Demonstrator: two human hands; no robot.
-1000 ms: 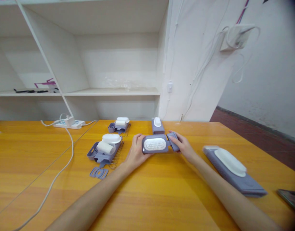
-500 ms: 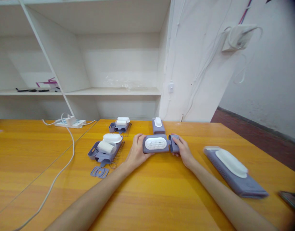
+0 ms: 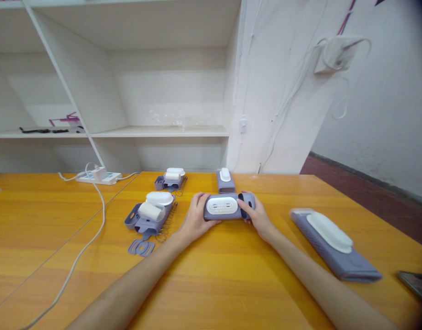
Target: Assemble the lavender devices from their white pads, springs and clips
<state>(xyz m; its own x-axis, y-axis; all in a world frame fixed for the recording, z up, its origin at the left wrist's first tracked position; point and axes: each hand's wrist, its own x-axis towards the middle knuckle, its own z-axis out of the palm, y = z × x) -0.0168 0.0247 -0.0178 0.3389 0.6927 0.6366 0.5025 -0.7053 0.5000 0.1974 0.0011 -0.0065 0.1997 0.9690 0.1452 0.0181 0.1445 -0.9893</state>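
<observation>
My left hand (image 3: pixel 196 216) grips the left end of a grey-purple plastic case (image 3: pixel 227 217), held just above the table. A white oval piece (image 3: pixel 221 206) with a bumpy surface and two small slots is set in its face towards me. My right hand (image 3: pixel 260 217) is closed around a hollow grey end cap (image 3: pixel 250 200) at the case's right end, the thumb across its front. The cap is tilted, its dark opening turned towards the case. Whether the two parts touch behind the thumb, I cannot tell.
Opened grey cases with white rolls (image 3: pixel 151 211) stand at left, beside wire coils (image 3: pixel 167 224) and flat grey pieces (image 3: pixel 141 247). Another case (image 3: pixel 226 187) is behind my hands; a larger-looking one (image 3: pixel 329 250) lies right, near a phone (image 3: pixel 415 284). A white cable (image 3: pixel 80 254) crosses the left side.
My right hand has brought the end cap slightly left, closer to the case, and its thumb now reaches further across towards the case. My left hand keeps its hold.
</observation>
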